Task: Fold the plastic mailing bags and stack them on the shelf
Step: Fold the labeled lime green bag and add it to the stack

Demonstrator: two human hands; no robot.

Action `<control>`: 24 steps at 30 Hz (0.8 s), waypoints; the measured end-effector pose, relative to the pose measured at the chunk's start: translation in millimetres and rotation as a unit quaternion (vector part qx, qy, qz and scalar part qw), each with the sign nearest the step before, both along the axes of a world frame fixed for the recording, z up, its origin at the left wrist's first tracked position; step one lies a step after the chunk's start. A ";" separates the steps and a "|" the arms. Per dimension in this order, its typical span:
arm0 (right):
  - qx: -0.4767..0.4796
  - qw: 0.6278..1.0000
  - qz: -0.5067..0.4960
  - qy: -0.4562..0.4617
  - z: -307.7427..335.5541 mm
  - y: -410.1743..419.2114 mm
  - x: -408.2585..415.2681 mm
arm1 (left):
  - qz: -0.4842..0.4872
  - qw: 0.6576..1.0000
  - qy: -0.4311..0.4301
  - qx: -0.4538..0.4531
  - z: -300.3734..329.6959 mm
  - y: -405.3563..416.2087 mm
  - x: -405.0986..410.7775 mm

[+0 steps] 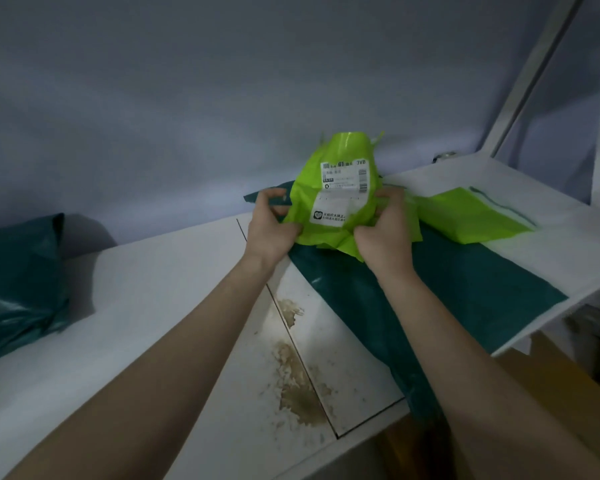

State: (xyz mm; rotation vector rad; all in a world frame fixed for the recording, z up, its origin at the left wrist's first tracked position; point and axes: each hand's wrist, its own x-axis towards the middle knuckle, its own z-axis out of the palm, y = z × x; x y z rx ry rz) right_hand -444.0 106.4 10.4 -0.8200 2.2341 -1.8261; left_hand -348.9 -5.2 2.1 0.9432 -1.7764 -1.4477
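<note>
Nearest the camera, two bare forearms reach up and forward across a white table top (174,299) marked with brown stains (297,393) along a thin seam. A large dark teal mailing bag (471,282) lies flat beyond the stains, running from the table's near right edge up onto a white shelf board (568,244) that meets the table on the right.

Above that teal sheet, both hands hold a crumpled lime-green mailing bag (340,188). The left hand (272,230) grips the bag's left edge, its fingers curled around the plastic and the thumb lying up along the side. The right hand (385,233) pinches the right edge and lower corner, fingers bent around the crinkled plastic. The bag stands roughly upright between them, its lower part bunched just over the teal bag, and a white shipping label (343,176) faces the camera (the code "3VB" is legible at its top right; the rest is too small to read).

Just right of the held bag, a flattened lime-green bag (471,216) rests on the shelf board, overlapping the teal one. Far to the left, another dark teal bag (18,282) sits crumpled against the pale wall (187,98).
</note>
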 end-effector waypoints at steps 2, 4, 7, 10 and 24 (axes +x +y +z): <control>-0.009 0.999 -0.009 0.034 15.0 4.4 13.6 | 0.002 1.000 0.031 -0.002 15.5 4.9 16.3; -0.021 0.998 -0.011 0.063 30.1 8.5 28.1 | -0.001 0.998 0.058 0.028 30.1 7.2 35.7; -0.043 0.995 0.015 0.092 47.1 12.4 56.3 | -0.026 0.979 0.117 0.162 51.4 8.2 73.0; -0.058 0.991 0.051 0.107 55.2 15.0 87.0 | -0.095 0.964 0.122 0.218 66.5 14.5 111.8; -0.076 0.987 0.142 -0.003 32.7 0.7 227.8 | 0.057 0.986 0.101 0.118 41.8 18.6 276.3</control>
